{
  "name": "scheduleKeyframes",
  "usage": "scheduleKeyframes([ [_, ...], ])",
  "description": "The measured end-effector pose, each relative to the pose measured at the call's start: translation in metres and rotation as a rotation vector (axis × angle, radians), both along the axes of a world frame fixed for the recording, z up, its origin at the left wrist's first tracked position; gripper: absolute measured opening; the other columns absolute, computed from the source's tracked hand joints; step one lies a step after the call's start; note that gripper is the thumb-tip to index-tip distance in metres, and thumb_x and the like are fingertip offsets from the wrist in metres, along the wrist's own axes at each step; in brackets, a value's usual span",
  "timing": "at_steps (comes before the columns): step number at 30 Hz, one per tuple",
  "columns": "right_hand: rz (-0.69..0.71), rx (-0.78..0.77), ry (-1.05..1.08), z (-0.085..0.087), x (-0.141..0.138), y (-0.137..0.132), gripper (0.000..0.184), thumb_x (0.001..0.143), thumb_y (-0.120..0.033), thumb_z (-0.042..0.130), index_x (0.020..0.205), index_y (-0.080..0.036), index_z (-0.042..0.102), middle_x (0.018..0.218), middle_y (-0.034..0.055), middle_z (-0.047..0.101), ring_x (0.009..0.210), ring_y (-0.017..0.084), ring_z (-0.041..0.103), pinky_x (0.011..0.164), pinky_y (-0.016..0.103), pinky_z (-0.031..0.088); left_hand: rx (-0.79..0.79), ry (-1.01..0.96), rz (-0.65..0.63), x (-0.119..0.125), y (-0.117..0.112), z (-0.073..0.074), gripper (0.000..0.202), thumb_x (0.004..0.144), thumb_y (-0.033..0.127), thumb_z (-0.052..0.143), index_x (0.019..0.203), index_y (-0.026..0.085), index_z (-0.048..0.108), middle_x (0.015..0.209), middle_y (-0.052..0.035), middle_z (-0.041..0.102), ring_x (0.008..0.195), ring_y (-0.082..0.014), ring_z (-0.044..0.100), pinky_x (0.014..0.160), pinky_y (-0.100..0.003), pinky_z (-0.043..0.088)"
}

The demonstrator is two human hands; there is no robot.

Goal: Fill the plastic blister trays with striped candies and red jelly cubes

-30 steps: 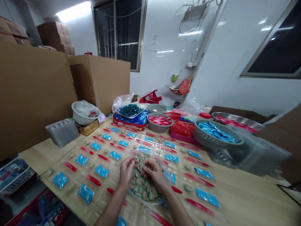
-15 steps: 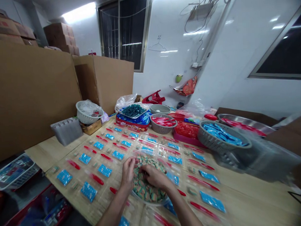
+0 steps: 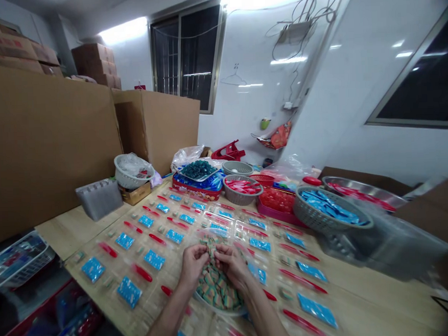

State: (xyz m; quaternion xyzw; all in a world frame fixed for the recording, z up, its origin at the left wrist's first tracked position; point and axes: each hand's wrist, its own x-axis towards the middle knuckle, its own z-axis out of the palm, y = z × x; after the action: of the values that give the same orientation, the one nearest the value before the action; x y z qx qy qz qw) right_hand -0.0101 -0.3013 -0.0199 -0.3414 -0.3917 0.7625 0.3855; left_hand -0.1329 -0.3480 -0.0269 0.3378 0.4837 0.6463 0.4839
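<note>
A round clear-rimmed bowl [image 3: 237, 313] full of small tan-and-green pieces [image 3: 218, 289] sits in front of me among the laid-out trays. Over its far half, my left hand [image 3: 192, 263] and my right hand [image 3: 234, 267] face each other with thumbs and forefingers pinched. Between their fingertips shows a small tan-and-green piece [image 3: 211, 249], partly hidden by the fingers. Around the bowl lie clear plastic trays with blue spotted packets [image 3: 316, 309], red slim plastic items [image 3: 302, 281] and, in several, a small tan-and-green piece.
Along the back stand a basket of red-and-white items [image 3: 242, 188], a tub of red pieces [image 3: 278, 199], a tin topped with dark teal pieces [image 3: 198, 170] and a grey basket of blue packets [image 3: 330, 208]. Tall cardboard [image 3: 50, 149] borders the left. Clear plastic trays [image 3: 99, 198] are stacked nearby.
My right hand has lifted out of the pieces and come up beside my left hand, fingertips meeting above the bowl. The view has shifted slightly.
</note>
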Motion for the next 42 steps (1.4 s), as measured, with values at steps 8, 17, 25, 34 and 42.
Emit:
scheduleKeyframes([
  [8,-0.094,0.156,-0.085,-0.004,0.002,-0.003,0.023,0.052,-0.025,0.080,0.068,-0.015,0.067,0.054,-0.0037,0.059,0.044,0.007,0.046,0.044,0.019,0.034,-0.038,-0.003,0.016,0.000,-0.001,0.002,0.016,0.059,0.021,0.065,0.071,0.011,0.069,0.055,-0.0020,0.063,0.047,-0.0114,0.054,0.047,-0.021,0.040],
  [17,-0.119,0.405,-0.244,-0.007,0.004,-0.001,0.025,0.058,-0.033,0.076,0.074,-0.017,0.066,0.070,0.0020,0.066,0.064,0.017,0.060,0.061,0.028,0.048,-0.042,0.056,-0.035,0.001,-0.002,0.001,0.019,0.060,0.024,0.070,0.074,0.010,0.068,0.056,-0.0007,0.061,0.047,-0.0102,0.052,0.045,-0.020,0.039],
  [25,0.011,1.200,-0.750,0.018,0.015,-0.010,0.050,0.073,-0.013,0.058,0.122,-0.024,0.055,0.129,0.0084,0.052,0.121,0.024,0.044,0.101,0.043,0.036,-0.134,-0.073,-0.076,0.002,-0.004,0.017,0.008,0.055,0.018,0.064,0.060,0.012,0.064,0.054,0.0005,0.060,0.047,-0.0109,0.054,0.047,-0.022,0.041],
  [34,0.118,1.362,-0.938,0.031,0.014,-0.010,0.035,0.075,-0.008,0.052,0.106,-0.022,0.063,0.102,0.0065,0.063,0.097,0.022,0.055,0.085,0.036,0.042,-0.156,-0.116,-0.177,0.001,-0.007,0.025,0.020,0.053,0.021,0.068,0.069,0.010,0.069,0.058,-0.0034,0.064,0.053,-0.0145,0.059,0.054,-0.026,0.045],
  [42,0.155,1.307,-0.911,0.036,0.014,-0.018,0.037,0.076,-0.008,0.049,0.107,-0.023,0.062,0.101,0.0061,0.063,0.098,0.021,0.055,0.085,0.034,0.042,-0.173,-0.140,-0.116,0.005,-0.010,0.024,0.017,0.052,0.020,0.069,0.067,0.012,0.066,0.055,-0.0013,0.064,0.051,-0.0145,0.059,0.053,-0.026,0.046],
])
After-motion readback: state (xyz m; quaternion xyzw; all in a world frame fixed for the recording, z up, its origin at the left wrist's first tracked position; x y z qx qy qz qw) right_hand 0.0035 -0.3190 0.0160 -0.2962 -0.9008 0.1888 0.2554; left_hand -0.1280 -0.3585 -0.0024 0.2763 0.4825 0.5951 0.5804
